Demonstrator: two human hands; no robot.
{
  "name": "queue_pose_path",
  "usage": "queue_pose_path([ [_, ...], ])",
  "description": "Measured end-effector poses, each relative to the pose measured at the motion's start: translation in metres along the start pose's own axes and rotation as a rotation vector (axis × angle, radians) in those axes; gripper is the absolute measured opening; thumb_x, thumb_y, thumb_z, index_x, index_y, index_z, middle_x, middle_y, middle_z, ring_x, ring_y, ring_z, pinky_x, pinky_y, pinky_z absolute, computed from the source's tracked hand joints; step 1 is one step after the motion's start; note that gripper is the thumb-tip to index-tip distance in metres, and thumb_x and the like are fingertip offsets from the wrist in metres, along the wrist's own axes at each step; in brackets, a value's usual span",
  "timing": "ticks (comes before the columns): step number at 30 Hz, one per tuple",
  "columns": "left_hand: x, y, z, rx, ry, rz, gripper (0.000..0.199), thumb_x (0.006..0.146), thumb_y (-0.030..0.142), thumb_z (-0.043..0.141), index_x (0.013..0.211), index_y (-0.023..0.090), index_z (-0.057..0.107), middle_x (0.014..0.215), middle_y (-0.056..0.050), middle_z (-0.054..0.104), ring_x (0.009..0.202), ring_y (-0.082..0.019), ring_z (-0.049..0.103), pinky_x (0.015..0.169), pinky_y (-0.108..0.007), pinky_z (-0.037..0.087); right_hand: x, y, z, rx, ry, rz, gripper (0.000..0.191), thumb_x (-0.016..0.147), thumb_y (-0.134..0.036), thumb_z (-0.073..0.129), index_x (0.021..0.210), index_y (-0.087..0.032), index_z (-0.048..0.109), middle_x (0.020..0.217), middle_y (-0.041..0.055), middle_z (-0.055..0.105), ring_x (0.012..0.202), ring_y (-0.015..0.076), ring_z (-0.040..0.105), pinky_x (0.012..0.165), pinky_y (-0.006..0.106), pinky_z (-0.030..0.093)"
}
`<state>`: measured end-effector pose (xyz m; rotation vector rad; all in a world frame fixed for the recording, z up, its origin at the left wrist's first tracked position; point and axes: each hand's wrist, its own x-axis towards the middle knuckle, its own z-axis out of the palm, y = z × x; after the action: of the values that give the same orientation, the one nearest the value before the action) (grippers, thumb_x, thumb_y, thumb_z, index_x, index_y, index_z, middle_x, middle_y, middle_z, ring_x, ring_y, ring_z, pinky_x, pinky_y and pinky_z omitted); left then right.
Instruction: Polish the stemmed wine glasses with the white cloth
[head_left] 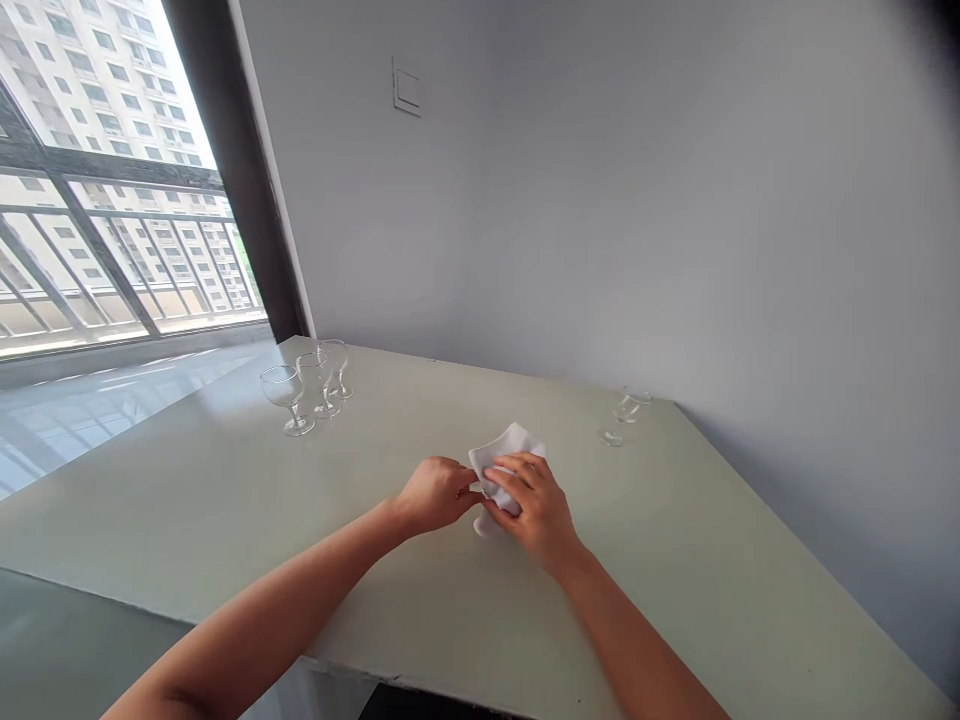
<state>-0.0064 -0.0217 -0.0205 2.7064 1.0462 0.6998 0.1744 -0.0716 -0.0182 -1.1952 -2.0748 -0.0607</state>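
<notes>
A square light switch (408,90) is mounted on the grey wall (637,200); past the dark window frame (229,130), a metal railing (150,214) is seen, backed by a pale high-rise building (112,105).

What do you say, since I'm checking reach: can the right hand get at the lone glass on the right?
Probably yes: nothing seems to stand between the right hand and the lone glass, though that hand holds the white cloth and may need to release it first.

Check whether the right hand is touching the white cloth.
Touching. The head view shows the right hand laid over the white cloth, with no gap between them.
</notes>
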Motion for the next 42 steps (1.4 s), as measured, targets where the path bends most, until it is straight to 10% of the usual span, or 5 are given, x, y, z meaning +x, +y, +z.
queue_pose_path([
  [5,-0.003,-0.002,0.006,0.026,0.091,0.068,0.024,0.082,0.032,0.046,0.097,0.021,0.061,0.063,-0.003,0.060,0.058,-0.014,0.051,0.058,-0.025,0.034,0.003,0.002,-0.010,0.400,-0.009,0.260,0.032,0.075,-0.034,0.058,0.106,-0.026,0.058,0.110,0.0056,0.054,0.100,0.0203,0.051,0.081,0.034,0.044],
  [14,-0.003,0.002,0.013,-0.131,0.149,-0.157,0.021,0.078,0.028,0.051,0.094,0.022,0.063,0.059,0.000,0.057,0.056,-0.012,0.048,0.057,-0.023,0.035,0.001,0.000,-0.007,0.756,0.193,0.735,0.046,0.072,-0.045,0.057,0.112,-0.022,0.053,0.103,0.0050,0.059,0.090,0.0213,0.054,0.072,0.030,0.044],
  [29,-0.008,0.042,0.018,-0.089,0.296,0.015,0.044,0.076,0.018,0.048,0.121,0.021,0.047,0.130,-0.012,0.038,0.119,-0.029,0.032,0.099,-0.048,0.022,-0.004,-0.037,0.037,1.293,0.178,0.876,0.041,0.074,-0.057,0.050,0.090,-0.019,0.056,0.077,0.0042,0.061,0.073,0.0181,0.057,0.056,0.026,0.044],
  [36,0.001,0.021,0.004,-1.181,0.004,-0.335,0.053,0.081,0.036,0.047,0.130,0.023,0.031,0.130,-0.011,0.041,0.116,-0.022,0.042,0.093,-0.038,0.036,-0.004,-0.022,0.017,1.434,0.028,0.955,0.037,0.071,-0.055,0.055,0.078,-0.018,0.057,0.065,0.0008,0.055,0.058,0.0135,0.050,0.053,0.025,0.040],
  [42,0.000,0.018,0.002,-1.792,-0.335,-0.268,0.079,0.058,0.041,0.072,0.124,0.020,0.033,0.116,-0.017,0.052,0.100,-0.025,0.054,0.082,-0.038,0.040,-0.013,-0.030,0.014,1.649,-0.380,0.883,0.032,0.063,-0.047,0.067,0.077,-0.018,0.062,0.064,0.0000,0.055,0.056,0.0119,0.048,0.054,0.025,0.038],
])
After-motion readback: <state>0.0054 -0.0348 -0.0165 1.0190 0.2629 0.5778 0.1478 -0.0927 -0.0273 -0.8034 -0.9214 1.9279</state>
